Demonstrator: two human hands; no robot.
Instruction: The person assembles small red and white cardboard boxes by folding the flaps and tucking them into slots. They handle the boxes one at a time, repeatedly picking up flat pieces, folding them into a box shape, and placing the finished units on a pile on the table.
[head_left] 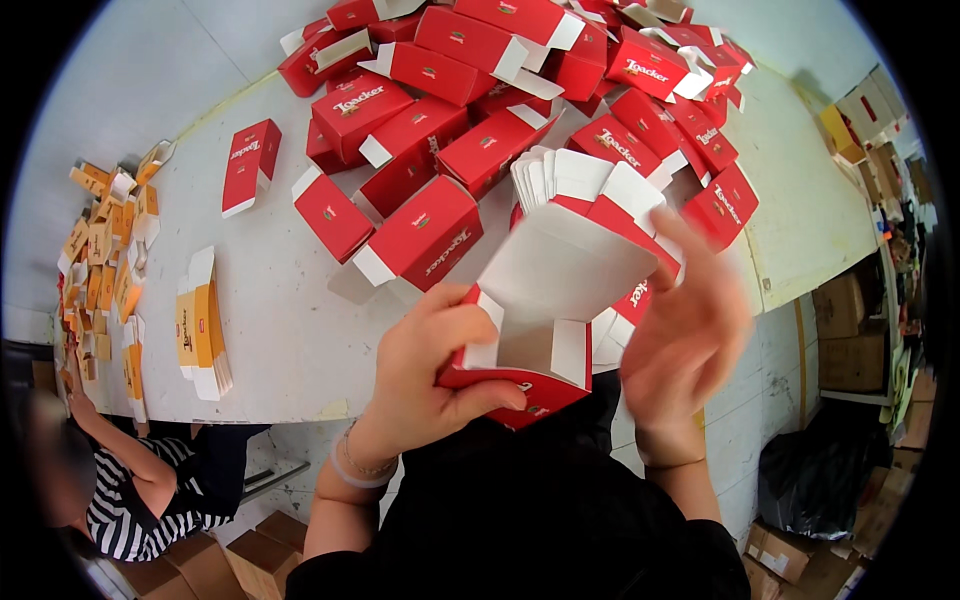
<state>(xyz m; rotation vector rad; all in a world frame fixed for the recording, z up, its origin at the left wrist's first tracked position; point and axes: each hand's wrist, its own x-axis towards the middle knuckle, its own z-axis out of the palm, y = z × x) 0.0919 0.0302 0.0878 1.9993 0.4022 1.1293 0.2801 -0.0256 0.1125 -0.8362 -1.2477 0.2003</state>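
My left hand [425, 365] is closed around a red cardboard box [540, 385] at its left side, thumb across the front. The box stands open at the top, its white inside showing and a wide white flap [570, 255] raised at the back. At the flap's right edge is my right hand [690, 320], blurred by motion, with its thumb and a finger apart; whether it touches the flap I cannot tell. Just behind the held box lies a stack of flattened red cartons [590, 180] with white ends, partly hidden by the flap and my right hand.
Red boxes [430, 235] are heaped across the far side of the white table [290, 310]. On the left are flat yellow cartons [203, 335], a yellow box pile [100, 240] and a person in a striped top [140, 490]. A black bag [815, 480] and brown cartons [850, 350] stand right.
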